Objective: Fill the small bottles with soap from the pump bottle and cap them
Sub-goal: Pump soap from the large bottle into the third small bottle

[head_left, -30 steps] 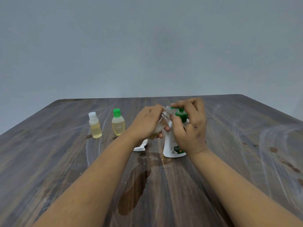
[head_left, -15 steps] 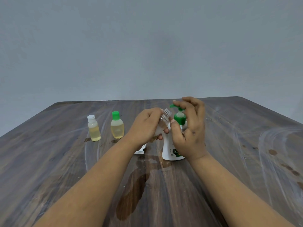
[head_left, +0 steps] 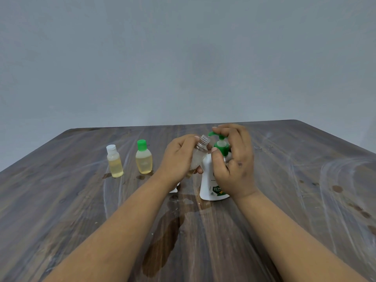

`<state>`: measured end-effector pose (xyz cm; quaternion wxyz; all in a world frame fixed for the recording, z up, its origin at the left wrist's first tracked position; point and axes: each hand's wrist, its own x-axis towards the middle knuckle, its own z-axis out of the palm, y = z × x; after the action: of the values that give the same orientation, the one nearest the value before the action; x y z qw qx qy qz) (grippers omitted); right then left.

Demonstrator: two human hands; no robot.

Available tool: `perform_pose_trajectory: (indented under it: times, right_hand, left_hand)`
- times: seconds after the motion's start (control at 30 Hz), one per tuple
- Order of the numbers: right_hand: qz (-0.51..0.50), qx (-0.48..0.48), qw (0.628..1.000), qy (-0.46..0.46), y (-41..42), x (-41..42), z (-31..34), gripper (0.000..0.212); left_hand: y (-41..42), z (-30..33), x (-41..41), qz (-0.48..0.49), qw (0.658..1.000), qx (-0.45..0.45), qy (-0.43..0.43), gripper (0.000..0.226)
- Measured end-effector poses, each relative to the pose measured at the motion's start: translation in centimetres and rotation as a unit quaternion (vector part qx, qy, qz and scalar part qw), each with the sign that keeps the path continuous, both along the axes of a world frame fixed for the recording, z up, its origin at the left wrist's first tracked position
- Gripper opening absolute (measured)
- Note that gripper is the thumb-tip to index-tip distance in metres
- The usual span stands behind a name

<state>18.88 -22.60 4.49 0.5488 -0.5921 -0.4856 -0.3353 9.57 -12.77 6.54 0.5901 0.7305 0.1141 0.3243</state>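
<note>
Pump head [head_left: 218,137] risen since half-second ago; right hand [head_left: 234,159] clasps it, left hand [head_left: 179,157] grips uncapped bottle [head_left: 200,151], body mostly hidden.

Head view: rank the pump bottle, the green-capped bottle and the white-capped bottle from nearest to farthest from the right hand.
1. Pump bottle: under the right hand, which touches it.
2. Green-capped bottle: to the left, past the left hand.
3. White-capped bottle: farthest left.

Two capped bottles [head_left: 115,161] [head_left: 144,157] stand left of the pump bottle [head_left: 211,180] on the table [head_left: 61,200].
</note>
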Motion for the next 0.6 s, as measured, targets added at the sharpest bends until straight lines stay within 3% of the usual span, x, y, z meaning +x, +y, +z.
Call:
perform_pose_trajectory:
  times: [0.23, 0.43, 0.6]
  right_hand:
    - [-0.004, 0.012, 1.000, 0.008, 0.27, -0.02, 0.01, 0.028]
    - [-0.016, -0.028, 0.999, -0.016, -0.05, -0.54, -0.37, 0.048]
    - [-0.005, -0.022, 1.000, -0.011, -0.03, -0.25, -0.26, 0.042]
  left_hand:
    - [0.09, -0.06, -0.07, -0.006, 1.000, 0.022, 0.013, 0.038]
    - [0.17, 0.06, -0.11, -0.006, 0.999, 0.033, 0.009, 0.039]
    - [0.01, -0.07, -0.10, 0.004, 1.000, 0.025, 0.010, 0.039]
